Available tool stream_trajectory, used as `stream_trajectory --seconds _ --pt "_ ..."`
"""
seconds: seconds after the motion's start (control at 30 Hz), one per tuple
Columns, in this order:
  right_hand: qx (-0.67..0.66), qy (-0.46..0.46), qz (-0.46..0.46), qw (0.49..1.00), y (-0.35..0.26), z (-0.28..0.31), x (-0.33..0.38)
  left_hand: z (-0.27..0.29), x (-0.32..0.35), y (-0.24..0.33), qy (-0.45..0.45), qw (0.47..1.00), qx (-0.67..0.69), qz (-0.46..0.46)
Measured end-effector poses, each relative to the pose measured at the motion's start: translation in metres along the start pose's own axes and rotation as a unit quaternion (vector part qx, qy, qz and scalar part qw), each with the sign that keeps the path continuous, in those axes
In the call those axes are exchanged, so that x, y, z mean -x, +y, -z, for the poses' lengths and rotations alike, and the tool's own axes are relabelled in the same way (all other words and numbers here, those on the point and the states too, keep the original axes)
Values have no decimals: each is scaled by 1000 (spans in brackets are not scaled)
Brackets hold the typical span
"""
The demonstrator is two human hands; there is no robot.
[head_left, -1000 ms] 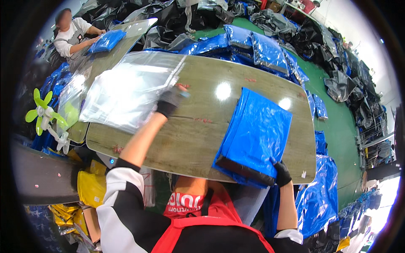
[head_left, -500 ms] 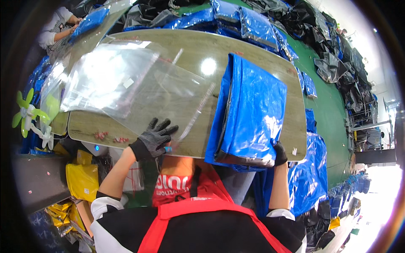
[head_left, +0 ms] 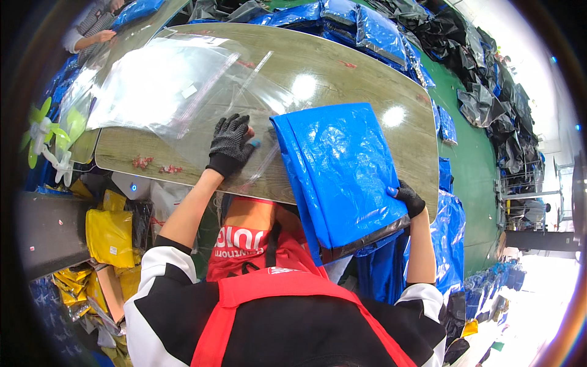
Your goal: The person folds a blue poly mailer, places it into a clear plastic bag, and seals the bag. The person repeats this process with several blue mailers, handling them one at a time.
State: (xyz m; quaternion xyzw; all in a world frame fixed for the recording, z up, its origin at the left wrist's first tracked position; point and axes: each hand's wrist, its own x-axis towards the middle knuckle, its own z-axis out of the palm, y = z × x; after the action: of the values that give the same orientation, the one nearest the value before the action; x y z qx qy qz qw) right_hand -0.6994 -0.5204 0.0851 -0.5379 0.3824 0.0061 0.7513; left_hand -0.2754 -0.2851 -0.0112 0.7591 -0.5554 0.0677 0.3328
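A folded blue tarpaulin with a black underside lies tilted at the table's near edge, its lower corner overhanging. My right hand, in a dark glove, grips its right edge, thumb on top and fingers partly hidden. Flat on a clear plastic bag rests my left hand, in a black dotted glove; its fingers are stretched out and the bluish thumb tip points toward the tarpaulin. The tarpaulin's left corner overlaps the bag's right side, near a pale strip.
Other clear bags lie on the wooden-topped table. A small green fan stands left. Blue packages line the far side. Yellow packages sit lower left. Another person's hand shows upper left.
The tarpaulin has swung from upright to lying flatter, moving left toward the bag. My left hand has moved up over the bag, its fingers closer together. The view has shifted slightly.
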Motion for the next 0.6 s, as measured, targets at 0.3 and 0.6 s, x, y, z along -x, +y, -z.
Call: stream_trajectory --seconds 0.3,0.6 --pt "25 26 5 999 0 -7 8 -4 -8 -4 7 998 34 50" --pt "60 -5 34 998 -30 -29 10 8 -13 -11 -13 936 318 150"
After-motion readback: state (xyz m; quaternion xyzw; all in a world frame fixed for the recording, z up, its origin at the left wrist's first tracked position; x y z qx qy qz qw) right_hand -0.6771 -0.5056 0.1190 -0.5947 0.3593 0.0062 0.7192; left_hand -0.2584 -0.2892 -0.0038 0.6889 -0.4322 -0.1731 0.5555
